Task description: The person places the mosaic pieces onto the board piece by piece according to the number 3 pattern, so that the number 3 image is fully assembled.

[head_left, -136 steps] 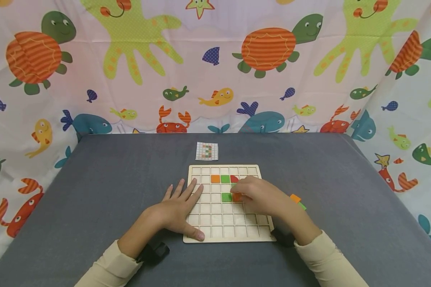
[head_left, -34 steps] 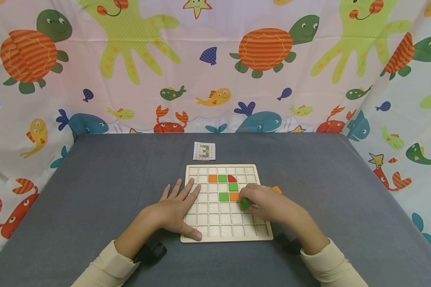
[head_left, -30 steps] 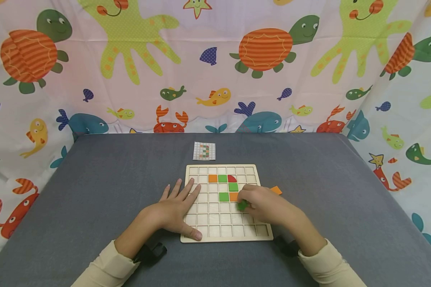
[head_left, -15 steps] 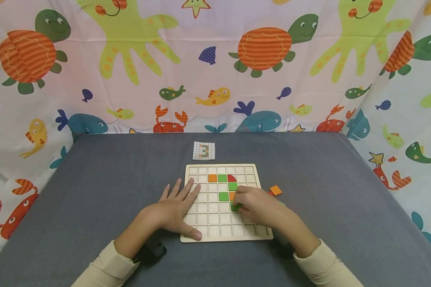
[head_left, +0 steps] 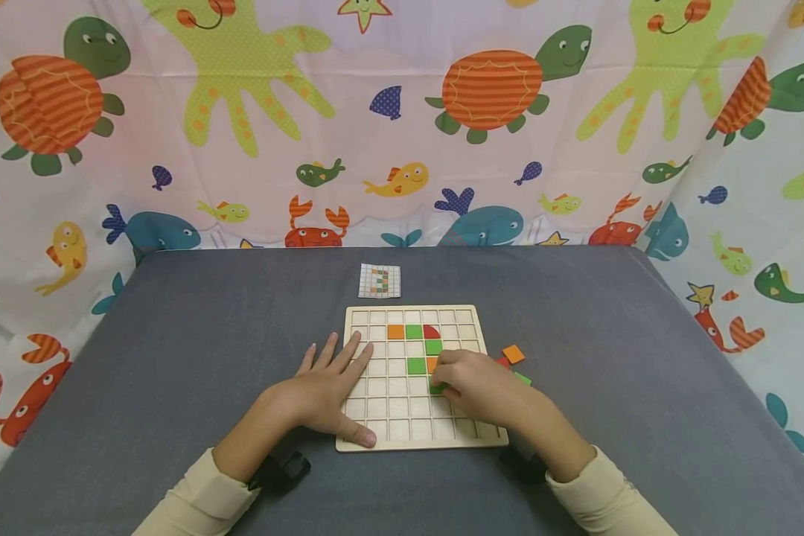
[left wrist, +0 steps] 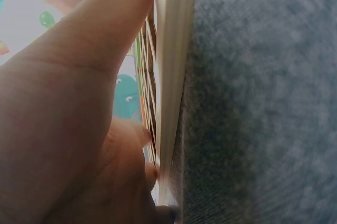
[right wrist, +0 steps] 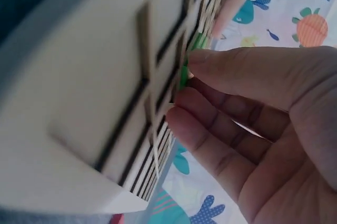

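A pale wooden grid board (head_left: 400, 430) lies on the grey table. My left hand (head_left: 324, 391) rests on its left side with fingers spread; in the left wrist view the board's edge (left wrist: 176, 50) runs beside that hand. Over the middle cells, my right hand (head_left: 476, 380) pinches a green square tile (head_left: 435, 388) at the cell below an orange tile (head_left: 432, 365); its fingers partly hide both. The right wrist view shows the thumb on the green. Set in the board are another orange tile (head_left: 396, 332), several green tiles (head_left: 416, 365) and a red quarter-round tile (head_left: 431, 332).
Behind the board lies a small card (head_left: 379, 281) printed with a coloured grid pattern. Loose to the right are an orange tile (head_left: 513, 353), a red piece (head_left: 502, 362) and a green tile (head_left: 523, 379). A sea-animal curtain (head_left: 368, 134) hangs behind the table.
From the orange tile, my right hand went to the board's right side and came back with a green tile, moving left to the cell below the orange one. My left hand stayed put.
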`<state>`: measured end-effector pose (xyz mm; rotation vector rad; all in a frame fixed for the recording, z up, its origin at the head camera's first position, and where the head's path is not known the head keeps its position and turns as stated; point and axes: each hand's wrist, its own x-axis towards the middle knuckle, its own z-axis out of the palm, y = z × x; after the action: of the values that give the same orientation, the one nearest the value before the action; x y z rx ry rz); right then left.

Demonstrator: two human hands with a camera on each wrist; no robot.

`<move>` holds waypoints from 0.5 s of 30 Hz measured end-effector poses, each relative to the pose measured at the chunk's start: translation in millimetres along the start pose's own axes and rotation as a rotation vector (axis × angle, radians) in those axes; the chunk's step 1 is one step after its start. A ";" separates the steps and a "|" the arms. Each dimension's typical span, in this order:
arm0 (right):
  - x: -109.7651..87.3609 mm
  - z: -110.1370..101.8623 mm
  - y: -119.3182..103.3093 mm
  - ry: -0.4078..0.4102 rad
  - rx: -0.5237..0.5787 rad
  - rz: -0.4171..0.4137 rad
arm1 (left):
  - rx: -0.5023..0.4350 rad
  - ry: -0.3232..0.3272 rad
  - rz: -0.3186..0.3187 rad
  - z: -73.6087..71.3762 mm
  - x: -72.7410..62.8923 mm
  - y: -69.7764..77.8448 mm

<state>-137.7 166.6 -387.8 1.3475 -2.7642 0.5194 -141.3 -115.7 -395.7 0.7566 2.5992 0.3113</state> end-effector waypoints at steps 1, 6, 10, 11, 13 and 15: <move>-0.4 -1.2 1.3 0.000 0.018 -0.002 | 0.003 0.001 0.000 0.1 0.2 -0.2; -5.8 -13.0 18.0 -0.001 0.089 0.063 | 0.010 -0.006 -0.004 0.7 1.0 -0.7; -19.2 -32.7 36.0 0.003 0.004 0.204 | 0.008 -0.015 -0.002 0.7 1.3 -0.3; -23.7 -39.1 39.5 0.001 -0.011 0.247 | 0.005 -0.015 0.000 0.4 1.1 0.0; -32.1 -50.0 45.4 -0.010 -0.026 0.323 | 0.003 -0.014 0.001 -0.1 0.6 0.0; -38.3 -57.5 49.5 -0.021 -0.015 0.367 | 0.003 -0.012 0.001 -0.6 0.0 -0.1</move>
<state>-159.0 241.6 -353.9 0.8456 -3.0377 0.4937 -141.5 -115.8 -395.2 0.7581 2.5888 0.3020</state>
